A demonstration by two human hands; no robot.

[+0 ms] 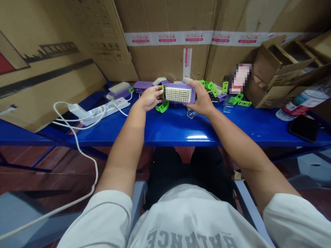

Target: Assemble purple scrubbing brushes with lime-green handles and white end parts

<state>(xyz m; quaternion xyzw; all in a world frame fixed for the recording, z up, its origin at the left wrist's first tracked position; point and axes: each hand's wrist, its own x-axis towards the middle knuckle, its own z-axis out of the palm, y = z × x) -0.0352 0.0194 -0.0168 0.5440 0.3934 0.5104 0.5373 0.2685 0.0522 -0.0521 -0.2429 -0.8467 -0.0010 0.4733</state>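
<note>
Between my two hands is a purple scrubbing brush [179, 93], its cream bristles turned toward me, held above the blue table [165, 127]. My right hand [201, 99] wraps around the brush's right end. At its left end, the fingers of my left hand [152, 97] pinch a green plastic piece [163, 91] against the brush. Just below my left hand lies a green plastic bracket [162, 106]. A clear plastic piece [191, 113] sits under my right hand. More purple brushes [120, 89] rest behind, partly hidden by my hands.
A white power strip [103, 112] with cables lies on the left. Loose green brackets [236, 99] and a clear piece [228, 105] are to the right. Cardboard boxes [274, 69], a water bottle [297, 103] and a black phone [304, 128] stand farther right. Cardboard [165, 65] walls the back.
</note>
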